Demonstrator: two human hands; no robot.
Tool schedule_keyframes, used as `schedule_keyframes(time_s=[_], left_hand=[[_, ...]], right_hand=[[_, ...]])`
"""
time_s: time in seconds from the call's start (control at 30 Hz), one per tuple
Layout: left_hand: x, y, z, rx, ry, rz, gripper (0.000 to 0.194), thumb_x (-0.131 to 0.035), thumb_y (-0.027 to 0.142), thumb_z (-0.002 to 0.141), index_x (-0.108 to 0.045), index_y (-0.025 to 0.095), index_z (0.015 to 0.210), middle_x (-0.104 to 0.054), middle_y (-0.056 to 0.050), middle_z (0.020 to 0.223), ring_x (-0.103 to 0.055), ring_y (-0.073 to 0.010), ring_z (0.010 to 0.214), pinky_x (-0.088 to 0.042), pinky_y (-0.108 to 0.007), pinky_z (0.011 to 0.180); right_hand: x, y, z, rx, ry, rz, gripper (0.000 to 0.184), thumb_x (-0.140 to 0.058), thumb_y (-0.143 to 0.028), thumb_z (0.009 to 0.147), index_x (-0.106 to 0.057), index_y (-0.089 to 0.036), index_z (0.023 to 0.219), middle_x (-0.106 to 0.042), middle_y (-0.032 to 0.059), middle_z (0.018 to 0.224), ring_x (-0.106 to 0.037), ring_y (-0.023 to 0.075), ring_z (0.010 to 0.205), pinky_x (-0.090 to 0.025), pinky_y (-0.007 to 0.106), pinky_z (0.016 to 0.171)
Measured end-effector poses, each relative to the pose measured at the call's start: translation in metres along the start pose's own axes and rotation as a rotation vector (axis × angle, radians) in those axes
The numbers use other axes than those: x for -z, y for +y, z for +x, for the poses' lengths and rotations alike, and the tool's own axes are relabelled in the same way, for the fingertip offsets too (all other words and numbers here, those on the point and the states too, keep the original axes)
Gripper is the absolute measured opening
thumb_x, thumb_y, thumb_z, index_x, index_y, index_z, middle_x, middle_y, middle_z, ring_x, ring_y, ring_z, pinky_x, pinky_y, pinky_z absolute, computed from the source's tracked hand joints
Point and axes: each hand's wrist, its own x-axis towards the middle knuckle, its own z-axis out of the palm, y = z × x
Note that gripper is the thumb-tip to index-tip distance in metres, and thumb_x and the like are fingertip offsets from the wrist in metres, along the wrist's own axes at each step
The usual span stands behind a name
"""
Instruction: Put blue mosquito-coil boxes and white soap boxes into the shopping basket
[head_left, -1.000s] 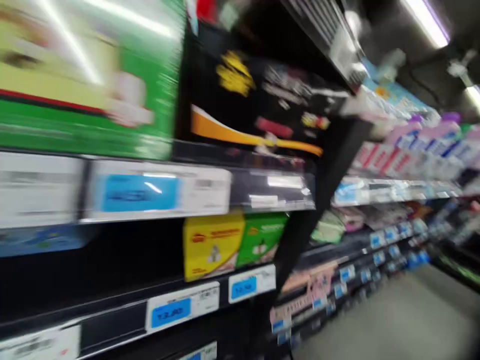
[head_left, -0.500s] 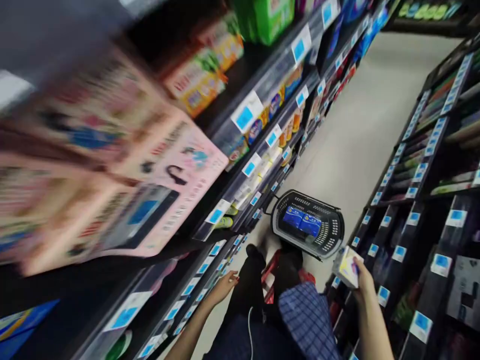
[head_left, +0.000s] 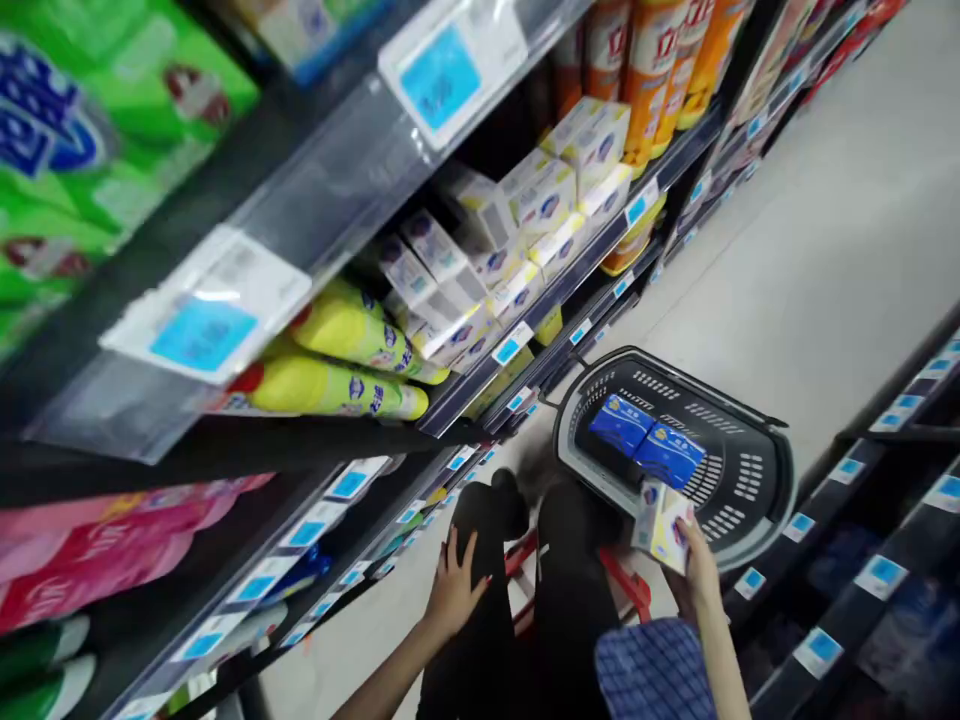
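My right hand (head_left: 699, 562) grips a small white-and-yellow soap box (head_left: 660, 525), thumb over its printed face. That box is held in front of the near rim of a black shopping basket (head_left: 739, 415), partly covering it in view. Inside the basket lie two blue packs, one on the left (head_left: 622, 425) and one on the right (head_left: 670, 455), side by side. Over on my left leg rests my left hand (head_left: 454, 590), fingers spread and holding nothing. A blue checked cloth (head_left: 654, 672) lies beside my right forearm.
Similar white-and-yellow boxes (head_left: 536, 195) are stacked on the left shelf, between yellow-green bottles (head_left: 337, 385) and orange canisters (head_left: 656, 70). Another shelf (head_left: 885, 465) lines the right side. A pale floor (head_left: 840, 220) runs between them. Red parts (head_left: 630, 585) show beneath my legs.
The view has come closer to the left shelf's boxes and bottles. My right hand has brought the soap box leftward to the basket's near rim. My left hand now lies on my leg.
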Motion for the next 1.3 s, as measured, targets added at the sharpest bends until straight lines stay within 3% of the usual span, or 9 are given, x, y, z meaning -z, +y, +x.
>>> schedule_keyframes(time_s=[0.13,0.23,0.33,0.5,0.7,0.87,1.0,1.13,1.3], left_hand=[[-0.017,0.006,-0.006,0.085,0.104,-0.190,0.076,-0.059,0.034,0.081,-0.034,0.019,0.151,0.001,-0.015,0.166,0.001,-0.0465,0.150,-0.016,-0.064,0.118],[0.001,0.024,-0.020,0.069,0.073,-0.394,0.077,-0.062,0.030,0.079,-0.034,0.017,0.150,-0.014,-0.020,0.163,-0.005,-0.0433,0.150,-0.015,-0.067,0.117],[0.042,0.047,-0.044,-0.189,-0.051,-0.615,0.083,-0.069,0.030,0.076,-0.032,0.024,0.150,-0.044,-0.014,0.151,-0.040,-0.0289,0.140,-0.036,-0.048,0.114],[0.110,0.090,-0.116,-0.908,-0.186,-0.903,0.099,-0.085,0.039,0.066,-0.033,0.030,0.149,-0.037,-0.015,0.155,-0.048,-0.0294,0.132,-0.045,-0.046,0.105],[0.113,0.105,-0.213,-1.274,0.187,-0.638,0.076,-0.089,0.034,0.058,-0.055,0.022,0.126,-0.058,-0.013,0.133,-0.052,-0.0316,0.126,-0.040,-0.048,0.108],[0.088,0.092,-0.266,-1.232,0.318,-0.691,0.074,-0.087,0.028,0.054,-0.054,0.022,0.120,-0.062,-0.011,0.128,-0.058,-0.0305,0.116,-0.044,-0.044,0.103],[0.076,0.070,-0.272,-1.091,0.242,-0.917,0.066,-0.082,0.023,0.058,-0.053,0.022,0.117,-0.066,-0.007,0.118,-0.065,-0.0252,0.104,-0.051,-0.037,0.092],[0.075,0.040,-0.259,-0.991,0.258,-1.285,0.065,-0.085,0.029,0.058,-0.052,0.021,0.113,-0.068,-0.006,0.111,-0.066,-0.0218,0.100,-0.053,-0.031,0.084],[0.076,0.021,-0.254,-0.831,0.314,-1.630,0.062,-0.086,0.025,0.053,-0.054,0.021,0.106,-0.068,0.000,0.094,-0.065,-0.0149,0.083,-0.054,-0.024,0.071]], right_hand=[[-0.040,0.008,-0.018,-0.040,-0.147,0.037,0.061,-0.078,-0.050,0.056,-0.063,-0.022,0.108,-0.073,0.0050,0.100,-0.071,0.0288,0.088,-0.058,0.035,0.067],[-0.060,0.003,-0.053,-0.057,-0.333,-0.004,0.062,-0.082,-0.052,0.056,-0.066,-0.020,0.106,-0.074,0.0066,0.092,-0.070,0.0267,0.075,-0.056,0.033,0.060],[-0.073,-0.019,-0.098,-0.038,-0.552,-0.084,0.064,-0.085,-0.049,0.054,-0.069,-0.019,0.108,-0.074,0.0061,0.089,-0.068,0.0211,0.067,-0.053,0.028,0.058],[-0.070,-0.058,-0.175,0.018,-0.939,-0.315,0.053,-0.086,-0.042,0.050,-0.076,-0.016,0.096,-0.073,0.0059,0.077,-0.064,0.0176,0.060,-0.047,0.023,0.052],[-0.039,-0.052,-0.248,0.284,-1.066,-0.383,0.043,-0.081,-0.052,0.042,-0.071,-0.019,0.067,-0.063,0.0034,0.055,-0.055,0.0179,0.050,-0.043,0.026,0.047],[-0.025,-0.025,-0.283,0.452,-1.000,-0.367,0.064,-0.077,-0.079,0.038,-0.069,-0.022,0.067,-0.067,0.0051,0.065,-0.060,0.0211,0.057,-0.050,0.032,0.055],[-0.004,-0.003,-0.253,0.531,-0.830,-0.335,0.069,-0.068,-0.081,0.059,-0.072,-0.019,0.089,-0.071,0.0093,0.087,-0.066,0.0228,0.078,-0.053,0.035,0.075],[0.048,0.027,-0.195,0.410,-0.280,-0.517,0.061,-0.077,-0.066,0.045,-0.066,-0.016,0.079,-0.069,0.0082,0.078,-0.063,0.0212,0.069,-0.051,0.035,0.066],[0.126,0.071,-0.162,0.173,-0.155,-0.550,0.052,-0.076,-0.051,0.039,-0.066,-0.017,0.075,-0.070,0.0091,0.077,-0.064,0.0213,0.064,-0.048,0.033,0.062]])
